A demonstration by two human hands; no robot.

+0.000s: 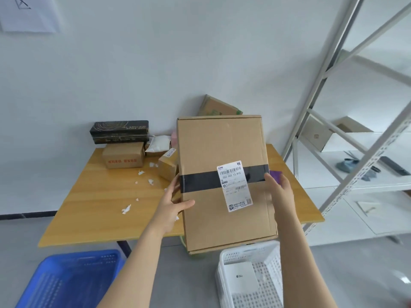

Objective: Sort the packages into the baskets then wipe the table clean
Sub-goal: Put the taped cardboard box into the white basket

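The wooden worktop (106, 201) carries a brown carton (123, 156) at 11 o'clock, with a white pouch (159, 144) and a small labelled carton (167, 166) near 12 o'clock. Paper scraps (126, 208) lie from centre towards 8 o'clock. A purple item (275, 175) sits at 3 o'clock. On the floor (189, 285), a blue basket (84, 255) stands at 7 o'clock and a white basket (249, 248) at 5 o'clock.

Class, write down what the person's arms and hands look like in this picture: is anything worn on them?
Both arms are bare from the frame's bottom edge to the fingertips. The left forearm and right forearm show no sleeve or cuff. The left hand and right hand wear no glove; no ring, watch, bracelet or marking shows on the sides in view.
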